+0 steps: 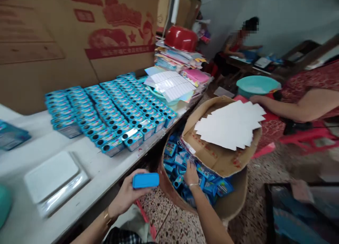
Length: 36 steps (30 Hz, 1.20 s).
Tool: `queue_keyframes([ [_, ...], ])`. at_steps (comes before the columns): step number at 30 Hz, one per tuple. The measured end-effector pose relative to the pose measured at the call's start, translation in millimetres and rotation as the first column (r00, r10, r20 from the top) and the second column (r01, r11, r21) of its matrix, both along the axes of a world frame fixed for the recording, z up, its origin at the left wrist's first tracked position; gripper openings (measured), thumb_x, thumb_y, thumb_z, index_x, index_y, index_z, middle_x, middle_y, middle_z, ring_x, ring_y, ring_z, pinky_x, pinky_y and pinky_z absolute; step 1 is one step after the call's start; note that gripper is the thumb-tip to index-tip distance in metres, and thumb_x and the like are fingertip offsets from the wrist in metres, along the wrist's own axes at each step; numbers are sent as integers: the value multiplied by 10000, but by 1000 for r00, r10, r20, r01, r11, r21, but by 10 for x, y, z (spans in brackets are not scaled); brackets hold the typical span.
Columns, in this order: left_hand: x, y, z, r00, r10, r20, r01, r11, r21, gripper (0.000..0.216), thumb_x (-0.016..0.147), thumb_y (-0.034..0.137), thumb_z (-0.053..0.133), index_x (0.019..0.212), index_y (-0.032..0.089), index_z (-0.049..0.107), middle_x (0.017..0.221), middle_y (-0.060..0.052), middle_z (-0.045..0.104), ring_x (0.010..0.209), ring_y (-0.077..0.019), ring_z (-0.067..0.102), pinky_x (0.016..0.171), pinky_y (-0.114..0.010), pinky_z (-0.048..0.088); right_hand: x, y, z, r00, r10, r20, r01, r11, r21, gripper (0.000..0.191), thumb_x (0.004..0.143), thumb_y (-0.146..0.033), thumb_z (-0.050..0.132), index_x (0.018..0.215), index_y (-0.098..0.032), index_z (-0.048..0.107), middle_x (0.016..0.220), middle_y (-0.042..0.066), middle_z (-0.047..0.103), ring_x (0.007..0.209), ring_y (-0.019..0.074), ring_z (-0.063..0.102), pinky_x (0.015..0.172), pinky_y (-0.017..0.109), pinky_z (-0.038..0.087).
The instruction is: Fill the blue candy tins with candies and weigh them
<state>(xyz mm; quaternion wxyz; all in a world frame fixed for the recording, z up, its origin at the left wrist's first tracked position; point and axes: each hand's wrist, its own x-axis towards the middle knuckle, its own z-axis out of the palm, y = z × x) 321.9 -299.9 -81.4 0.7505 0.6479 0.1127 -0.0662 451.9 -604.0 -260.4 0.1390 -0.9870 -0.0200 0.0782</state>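
Between the thumb and fingers of my left hand [129,187] is a small blue box [145,180], held in front of the table edge. My right hand [191,173] reaches down into a large round cardboard bin [239,198] among many loose blue boxes [180,161]; its fingertips are hidden against them, so I cannot tell whether it grips one. On the white table [106,180], rows of similar blue boxes [119,109] with dark round spots on top stand packed side by side.
A cardboard tray [189,131] with white jagged-edged card [230,124] covers part of the bin. A white scale [53,177] lies on the table. Behind are paper stacks [169,58] under a red bowl [181,38]. A co-worker's arm [291,108] is at right; another person [235,46] sits farther back.
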Motion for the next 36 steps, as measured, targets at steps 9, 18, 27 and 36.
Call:
queue_keyframes([
  [9, -305, 269, 283, 971, 236, -30, -235, 933, -272, 448, 714, 403, 789, 1067, 158, 664, 1029, -108, 709, 931, -265, 672, 843, -378, 542, 198, -1, 378, 995, 29, -91, -35, 998, -61, 528, 817, -280, 486, 1326, -136, 488, 1059, 162, 686, 967, 307, 663, 858, 403, 490],
  [18, -669, 654, 504, 913, 24, -407, -408, 43, -912, 370, 933, 422, 553, 1081, 94, 640, 887, -96, 725, 799, -161, 712, 711, -250, 586, -746, 1167, 1962, 992, -123, 4, 65, 552, 831, 608, 699, -531, 709, 1166, -193, 519, 1178, 105, 658, 1108, 267, 615, 972, 373, 479],
  [27, -1342, 1253, 734, 849, 376, -370, -377, -58, -924, 289, 962, 356, 516, 977, 98, 646, 819, -98, 723, 691, -178, 703, 624, -286, 581, -1662, 3160, 2776, 904, 257, 342, -421, 401, 813, 670, 832, -403, 655, 1407, -186, 386, 1319, 144, 587, 1197, 268, 578, 1005, 421, 473],
  [36, -1797, 1625, 861, 686, 614, -390, -337, -206, -919, 239, 967, 305, 514, 1012, 117, 654, 868, -76, 754, 786, -184, 729, 786, -315, 586, -2023, 3731, 2875, 599, 546, 586, -797, 341, 498, 583, 886, -358, 603, 1411, -182, 420, 1235, 142, 650, 1084, 278, 654, 866, 384, 552],
])
